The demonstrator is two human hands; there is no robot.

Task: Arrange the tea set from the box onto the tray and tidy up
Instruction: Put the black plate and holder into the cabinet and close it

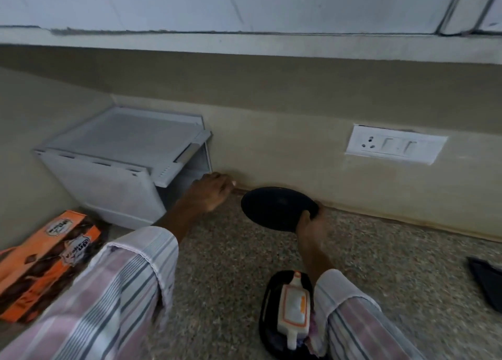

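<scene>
My right hand (pixel 311 224) grips the near edge of a black round plate (pixel 274 206) held just above the speckled counter (pixel 380 264) near the back wall. My left hand (pixel 213 190) reaches toward the open right side of a white box-like cabinet (pixel 108 175) in the left corner; its fingers are curled near the opening and I cannot tell whether they hold anything. A black tray (pixel 267 302) at the near edge carries a white bottle with orange trim (pixel 293 309) lying on its side.
An orange printed carton (pixel 46 259) lies at the left of the counter. A dark object (pixel 486 281) sits at the right edge. A white socket and switch plate (pixel 395 148) is on the back wall. A ledge runs above.
</scene>
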